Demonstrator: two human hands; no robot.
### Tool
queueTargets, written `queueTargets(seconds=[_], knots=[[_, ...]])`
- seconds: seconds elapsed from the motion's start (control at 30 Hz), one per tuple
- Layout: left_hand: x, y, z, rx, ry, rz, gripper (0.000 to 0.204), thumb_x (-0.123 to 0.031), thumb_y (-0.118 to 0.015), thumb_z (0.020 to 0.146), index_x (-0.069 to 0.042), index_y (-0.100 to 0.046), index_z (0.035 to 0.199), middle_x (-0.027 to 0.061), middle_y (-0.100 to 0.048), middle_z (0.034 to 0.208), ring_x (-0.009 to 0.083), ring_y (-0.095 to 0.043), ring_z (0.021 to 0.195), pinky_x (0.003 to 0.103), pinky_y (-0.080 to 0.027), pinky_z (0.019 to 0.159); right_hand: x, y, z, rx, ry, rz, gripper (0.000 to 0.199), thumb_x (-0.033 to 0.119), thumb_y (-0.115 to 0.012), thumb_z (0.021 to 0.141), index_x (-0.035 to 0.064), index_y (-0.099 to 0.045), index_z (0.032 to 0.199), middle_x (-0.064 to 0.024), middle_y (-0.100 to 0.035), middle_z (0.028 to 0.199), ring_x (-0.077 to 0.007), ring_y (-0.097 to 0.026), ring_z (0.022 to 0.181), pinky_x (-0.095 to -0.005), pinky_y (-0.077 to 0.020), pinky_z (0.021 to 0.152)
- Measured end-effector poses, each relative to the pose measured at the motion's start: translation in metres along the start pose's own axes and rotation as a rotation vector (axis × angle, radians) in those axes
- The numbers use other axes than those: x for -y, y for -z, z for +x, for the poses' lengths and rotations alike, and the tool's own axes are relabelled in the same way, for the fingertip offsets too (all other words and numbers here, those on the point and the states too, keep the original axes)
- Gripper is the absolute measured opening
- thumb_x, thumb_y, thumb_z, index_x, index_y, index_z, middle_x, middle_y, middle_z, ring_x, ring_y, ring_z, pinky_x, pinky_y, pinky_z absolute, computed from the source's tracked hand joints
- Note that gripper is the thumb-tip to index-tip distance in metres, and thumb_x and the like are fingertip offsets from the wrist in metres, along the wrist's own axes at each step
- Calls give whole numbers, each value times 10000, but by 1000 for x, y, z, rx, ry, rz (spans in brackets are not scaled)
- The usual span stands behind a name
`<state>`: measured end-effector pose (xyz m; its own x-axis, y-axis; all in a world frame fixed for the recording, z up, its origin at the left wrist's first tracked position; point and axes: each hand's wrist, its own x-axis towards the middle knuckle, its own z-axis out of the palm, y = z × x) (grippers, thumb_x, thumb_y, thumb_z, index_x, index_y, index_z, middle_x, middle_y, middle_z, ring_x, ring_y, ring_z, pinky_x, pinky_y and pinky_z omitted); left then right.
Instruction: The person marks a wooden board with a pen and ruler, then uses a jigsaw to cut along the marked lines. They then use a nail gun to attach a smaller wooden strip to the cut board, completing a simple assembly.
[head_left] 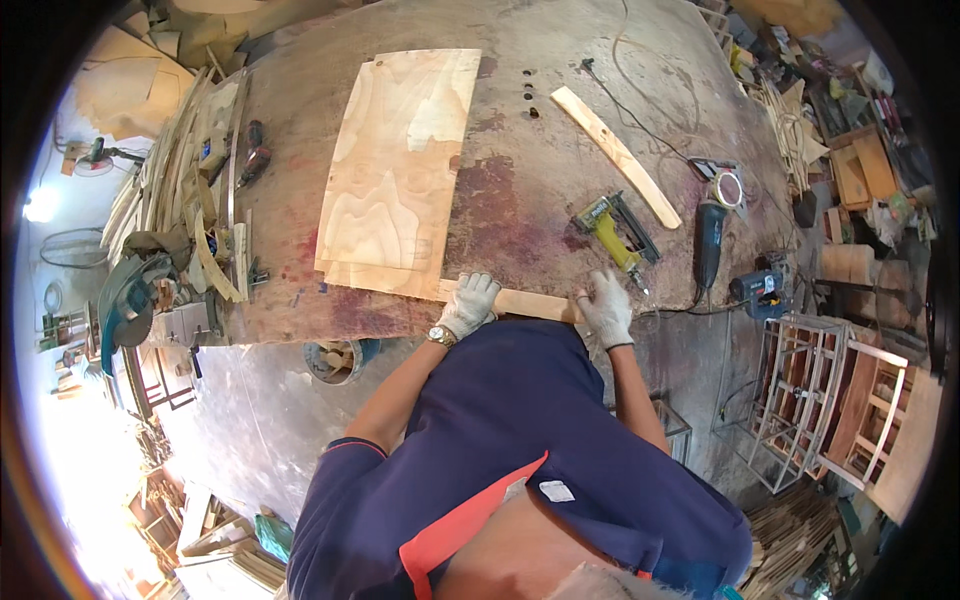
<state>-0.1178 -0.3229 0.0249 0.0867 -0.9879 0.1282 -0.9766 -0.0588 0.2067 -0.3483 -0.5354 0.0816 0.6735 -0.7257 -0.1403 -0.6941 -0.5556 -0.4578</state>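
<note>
A narrow wooden strip [538, 305] lies along the near edge of the workbench, in front of my body. My left hand [470, 306], in a white work glove, is closed over its left part, beside the lower corner of a plywood panel [395, 180]. At the strip's right end is my gloved right hand [607, 310], its fingers curled and its thumb against the wood. Just beyond that hand lies a yellow-green nail gun [608, 232] with a dark magazine. A longer, slightly curved wooden strip [620, 160] rests diagonally farther back.
A blue-black angle grinder [711, 235] and a blue power tool [760, 288] lie on the bench [290, 130] at right. At left are a drill [255, 157], stacked wood strips [165, 150] and a teal saw [127, 305]. A bucket of offcuts [365, 368] stands below the near edge.
</note>
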Motion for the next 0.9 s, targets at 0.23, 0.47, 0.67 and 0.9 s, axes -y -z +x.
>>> queueTargets(seconds=[0.23, 0.47, 0.67, 0.9], knots=[[16, -8, 8, -25, -93, -26, 432, -477, -732, 787, -113, -631, 995, 66, -598, 967, 259, -600, 964, 432, -446, 839, -65, 70, 5, -558, -181, 67, 288, 147, -754, 867, 42, -697, 1129, -146, -706, 1054, -311, -693, 948, -411, -560, 841], [-7, 79, 46, -176, -32, -230, 458, -400, -808, 756, -76, -635, 1030, 120, -594, 984, 337, -613, 1015, 488, -481, 896, -147, 120, -7, -785, -587, 1150, 372, 303, -626, 1042, -13, -651, 1236, -105, -713, 1035, -182, -683, 836, -313, -531, 719], [-31, 183, 86, -451, 96, -445, 656, -387, -884, 744, -8, -646, 1223, 193, -657, 1167, 386, -633, 1093, 481, -506, 951, -107, 84, 24, -603, -564, 1400, 290, 270, -571, 1035, 44, -651, 1197, -53, -693, 945, -164, -652, 781, -289, -518, 696], [-56, 250, 123, -748, 252, -658, 651, -398, -923, 677, -6, -641, 1113, 170, -623, 1003, 358, -632, 908, 425, -537, 807, 48, 22, 45, 184, 368, 983, 439, 263, -715, 995, -3, -595, 1323, -106, -637, 1279, -212, -604, 1148, -360, -511, 959]])
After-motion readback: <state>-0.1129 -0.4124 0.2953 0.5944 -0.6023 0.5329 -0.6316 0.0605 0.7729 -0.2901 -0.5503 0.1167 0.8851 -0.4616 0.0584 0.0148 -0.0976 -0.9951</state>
